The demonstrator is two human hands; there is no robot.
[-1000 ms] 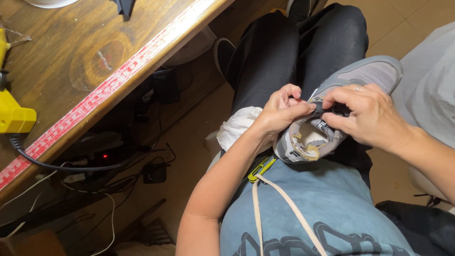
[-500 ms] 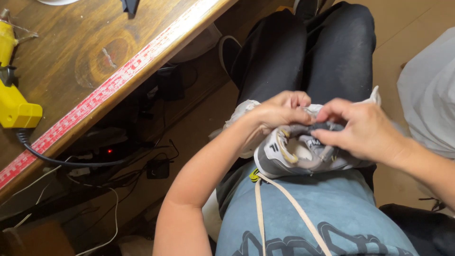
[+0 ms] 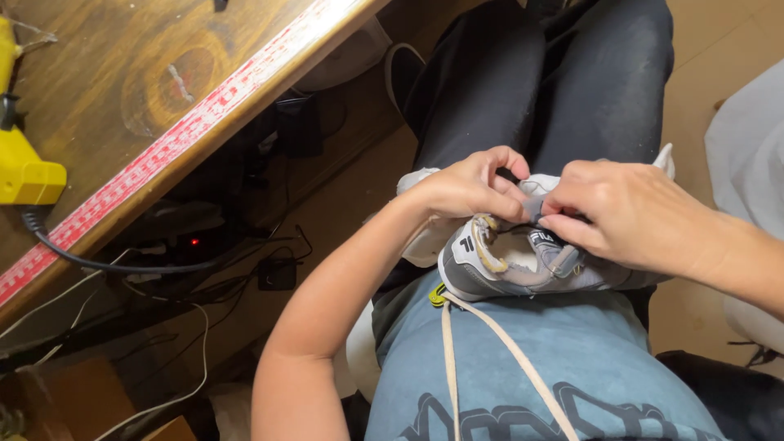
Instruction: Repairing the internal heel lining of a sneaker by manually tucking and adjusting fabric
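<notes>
Shoe has slid lower on the lap since before; left hand and right hand both pinch its tongue, near the wooden bench.

Brown cardboard box at bottom-left, under table; no labels/screens.

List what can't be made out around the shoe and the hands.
Head view only:
- Shoe: its toe end is hidden under the right hand.
- Left hand: what the fingertips pinch is hidden by the fingers themselves.
- Yellow tool on the wooden table: cut off by the left edge.
</notes>
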